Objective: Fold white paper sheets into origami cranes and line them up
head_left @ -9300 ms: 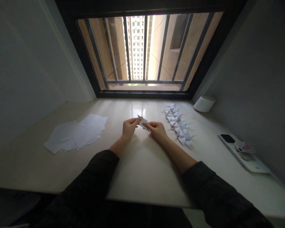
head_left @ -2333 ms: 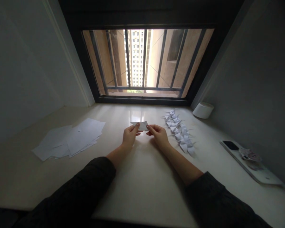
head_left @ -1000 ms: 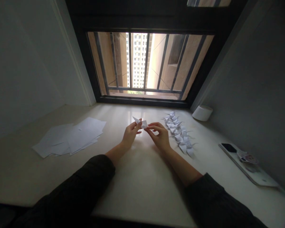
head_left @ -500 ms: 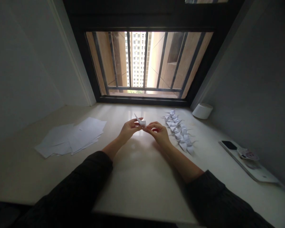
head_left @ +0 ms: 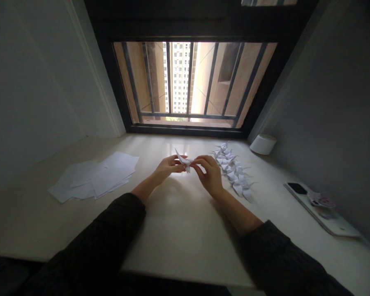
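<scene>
White paper (head_left: 183,160), folded to sharp points, is pinched in the left hand (head_left: 165,169); the right hand (head_left: 211,176) grips its other end, narrowly closed. Paper held over the pale sill (head_left: 179,234), judged well advanced but unfinished. Beyond the right hand: clustered folded pieces (head_left: 233,176), apparently done. Beyond the left: loose flat sheets (head_left: 111,173), as yet unfolded.

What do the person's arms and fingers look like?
Both arms wear dark, nearly black sleeves. The left sleeve and the right sleeve look wide and end partway along the forearms. No watch or bracelet shows below them. The fingers are bare, with no gloves; the nails are too small to make out.
</scene>
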`<state>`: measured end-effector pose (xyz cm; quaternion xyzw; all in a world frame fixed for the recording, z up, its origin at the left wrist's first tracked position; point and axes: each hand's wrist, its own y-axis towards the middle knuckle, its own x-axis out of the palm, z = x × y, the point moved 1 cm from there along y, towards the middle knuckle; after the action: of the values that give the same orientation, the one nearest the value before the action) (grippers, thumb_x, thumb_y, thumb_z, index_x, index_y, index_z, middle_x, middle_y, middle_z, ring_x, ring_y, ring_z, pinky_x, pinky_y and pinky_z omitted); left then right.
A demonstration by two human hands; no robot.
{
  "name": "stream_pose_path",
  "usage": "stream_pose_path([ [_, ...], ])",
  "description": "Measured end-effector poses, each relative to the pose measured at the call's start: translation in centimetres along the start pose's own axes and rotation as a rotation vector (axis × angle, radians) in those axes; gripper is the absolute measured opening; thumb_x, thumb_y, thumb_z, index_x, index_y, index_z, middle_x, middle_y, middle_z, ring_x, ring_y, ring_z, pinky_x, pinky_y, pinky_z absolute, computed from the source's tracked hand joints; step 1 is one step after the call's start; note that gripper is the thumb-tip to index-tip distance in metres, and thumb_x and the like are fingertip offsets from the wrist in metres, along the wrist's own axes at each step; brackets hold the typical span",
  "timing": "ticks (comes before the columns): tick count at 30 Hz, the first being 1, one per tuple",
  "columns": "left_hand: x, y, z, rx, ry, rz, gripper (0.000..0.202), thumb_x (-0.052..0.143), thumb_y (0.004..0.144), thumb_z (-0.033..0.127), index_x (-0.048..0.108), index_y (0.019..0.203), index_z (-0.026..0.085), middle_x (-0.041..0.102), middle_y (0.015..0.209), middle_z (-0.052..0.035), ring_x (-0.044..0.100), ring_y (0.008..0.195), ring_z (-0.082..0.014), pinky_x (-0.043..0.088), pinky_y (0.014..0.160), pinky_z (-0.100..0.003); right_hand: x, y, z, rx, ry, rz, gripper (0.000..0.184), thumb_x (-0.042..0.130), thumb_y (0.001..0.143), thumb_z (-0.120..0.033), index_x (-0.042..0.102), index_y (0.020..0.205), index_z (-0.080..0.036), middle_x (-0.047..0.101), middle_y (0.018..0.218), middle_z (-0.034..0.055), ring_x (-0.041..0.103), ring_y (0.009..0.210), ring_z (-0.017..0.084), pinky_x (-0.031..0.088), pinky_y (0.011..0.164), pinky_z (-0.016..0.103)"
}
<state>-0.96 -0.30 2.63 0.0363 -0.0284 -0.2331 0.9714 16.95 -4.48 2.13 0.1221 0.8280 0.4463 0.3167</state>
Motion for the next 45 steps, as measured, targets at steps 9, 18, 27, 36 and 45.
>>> stream_pose_path([
  [9,0.4,-0.1,-0.3,-0.044,0.055,-0.128,0.049,0.075,0.067,0.036,0.062,0.109,0.014,0.068,0.094,-0.0097,0.064,0.081,-0.0168,0.047,0.075,-0.029,0.1,-0.2,-0.2,-0.080,-0.037,-0.032,0.020,0.059,0.081,-0.022,0.064,0.100,-0.023,0.062,0.095,0.0062,0.055,0.091,0.021,0.047,0.080,0.036],
  [18,1.5,-0.5,-0.3,-0.075,0.102,-0.188,0.045,0.073,0.068,0.038,0.062,0.106,0.016,0.067,0.098,-0.0093,0.063,0.087,-0.0186,0.050,0.073,-0.031,0.3,-0.5,0.5,-0.066,-0.060,-0.039,0.022,0.059,0.080,-0.020,0.071,0.097,-0.028,0.064,0.085,0.0030,0.054,0.080,0.018,0.046,0.071,0.032],
  [27,1.9,-0.6,-0.6,-0.095,0.086,-0.135,0.045,0.075,0.066,0.039,0.062,0.102,0.014,0.067,0.091,-0.0083,0.064,0.082,-0.0174,0.050,0.072,-0.030,0.3,-0.4,0.2,-0.062,-0.088,-0.025,0.017,0.062,0.078,-0.020,0.072,0.091,-0.024,0.066,0.081,0.0028,0.056,0.077,0.018,0.046,0.070,0.032],
  [36,-0.1,-0.1,0.0,-0.092,0.162,-0.081,0.050,0.073,0.067,0.043,0.061,0.106,0.014,0.067,0.103,-0.0127,0.064,0.088,-0.0208,0.051,0.072,-0.032,0.1,-0.3,0.7,0.050,-0.011,0.019,0.013,0.062,0.082,-0.028,0.072,0.090,-0.024,0.069,0.082,0.0031,0.059,0.078,0.018,0.048,0.073,0.032],
  [45,-1.4,-0.1,0.1,-0.102,0.320,-0.207,0.050,0.071,0.070,0.041,0.060,0.110,0.014,0.068,0.102,-0.0133,0.065,0.088,-0.0212,0.051,0.069,-0.030,0.5,-0.6,1.7,0.160,0.016,0.039,0.013,0.071,0.074,-0.038,0.071,0.075,-0.025,0.069,0.073,0.0011,0.059,0.071,0.017,0.046,0.065,0.031],
])
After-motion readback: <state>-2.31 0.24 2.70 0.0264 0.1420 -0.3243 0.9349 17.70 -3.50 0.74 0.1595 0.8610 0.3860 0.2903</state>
